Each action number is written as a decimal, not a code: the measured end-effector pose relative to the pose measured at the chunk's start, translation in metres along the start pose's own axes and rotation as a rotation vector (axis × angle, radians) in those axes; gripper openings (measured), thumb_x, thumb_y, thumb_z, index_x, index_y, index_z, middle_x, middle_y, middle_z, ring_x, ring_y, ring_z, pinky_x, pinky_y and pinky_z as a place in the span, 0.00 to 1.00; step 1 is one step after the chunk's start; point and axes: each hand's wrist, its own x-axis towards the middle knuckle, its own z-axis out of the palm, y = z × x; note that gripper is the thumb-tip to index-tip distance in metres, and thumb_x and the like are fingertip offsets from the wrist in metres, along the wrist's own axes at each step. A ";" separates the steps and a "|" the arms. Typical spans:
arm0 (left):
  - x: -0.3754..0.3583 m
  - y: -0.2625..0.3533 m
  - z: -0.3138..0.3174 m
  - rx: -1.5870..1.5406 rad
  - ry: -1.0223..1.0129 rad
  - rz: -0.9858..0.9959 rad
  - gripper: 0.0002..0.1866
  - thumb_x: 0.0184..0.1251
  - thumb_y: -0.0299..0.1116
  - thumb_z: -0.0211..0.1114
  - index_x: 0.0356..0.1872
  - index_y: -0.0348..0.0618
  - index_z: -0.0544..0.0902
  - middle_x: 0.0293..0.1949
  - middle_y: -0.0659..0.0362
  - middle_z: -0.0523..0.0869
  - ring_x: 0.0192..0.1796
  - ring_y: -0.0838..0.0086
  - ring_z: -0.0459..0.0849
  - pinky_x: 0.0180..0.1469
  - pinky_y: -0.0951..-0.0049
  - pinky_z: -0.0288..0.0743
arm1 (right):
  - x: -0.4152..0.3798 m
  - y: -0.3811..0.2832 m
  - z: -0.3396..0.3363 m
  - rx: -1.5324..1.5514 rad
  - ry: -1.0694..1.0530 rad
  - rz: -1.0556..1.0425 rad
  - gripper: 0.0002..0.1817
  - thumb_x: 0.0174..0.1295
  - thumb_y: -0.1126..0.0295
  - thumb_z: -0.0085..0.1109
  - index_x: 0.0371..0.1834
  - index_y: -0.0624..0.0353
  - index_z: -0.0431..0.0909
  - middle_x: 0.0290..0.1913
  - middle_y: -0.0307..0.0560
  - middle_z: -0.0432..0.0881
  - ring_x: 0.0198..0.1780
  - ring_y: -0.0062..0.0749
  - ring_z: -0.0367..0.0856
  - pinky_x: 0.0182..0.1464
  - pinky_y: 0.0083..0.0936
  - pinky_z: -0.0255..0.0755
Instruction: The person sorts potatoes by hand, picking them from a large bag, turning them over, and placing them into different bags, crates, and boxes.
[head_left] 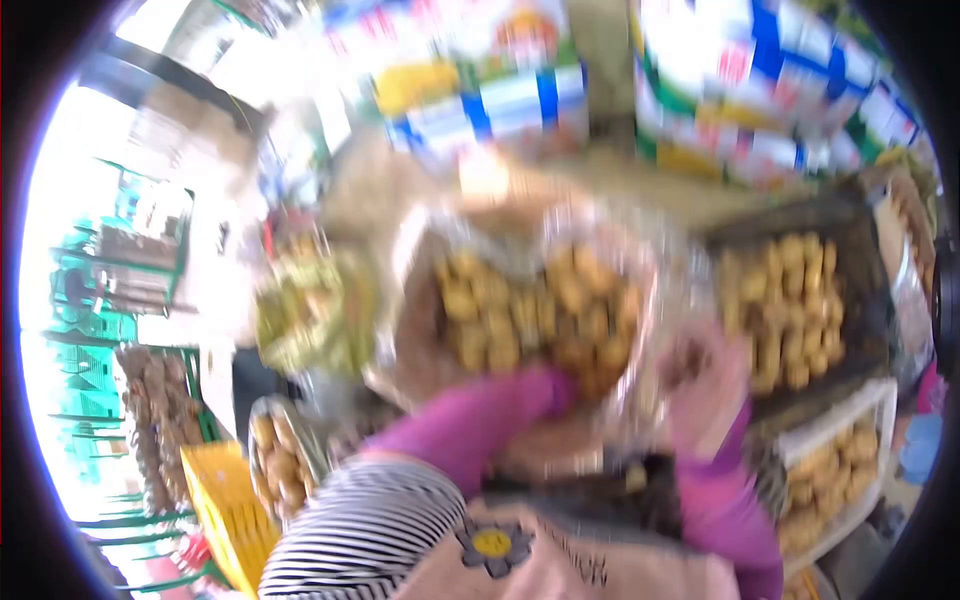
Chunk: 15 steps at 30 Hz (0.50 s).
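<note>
In the middle of the head view stands a container lined with clear plastic (655,270), holding many yellow-brown potatoes (490,310). My left arm, in a purple sleeve, reaches over its near edge. My left hand (568,388) is down among the potatoes, and its fingers are hidden. At the right side of the liner is my right hand (705,385), smeared by motion. Whether it grips the plastic or only lies beside it I cannot make out.
A dark crate (865,300) of potatoes stands on the right, with a white crate (885,420) of them nearer me. Printed cartons (530,100) are at the back. On the left are a yellow-green sack (315,310), a yellow crate (225,510) and a potato bag (280,455).
</note>
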 end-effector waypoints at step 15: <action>-0.062 0.008 -0.030 -0.755 0.026 -0.113 0.30 0.57 0.41 0.66 0.62 0.47 0.71 0.49 0.52 0.82 0.50 0.61 0.82 0.52 0.64 0.76 | -0.005 0.011 -0.006 -0.032 -0.020 0.052 0.25 0.70 0.55 0.50 0.65 0.54 0.65 0.51 0.50 0.76 0.45 0.34 0.80 0.50 0.31 0.77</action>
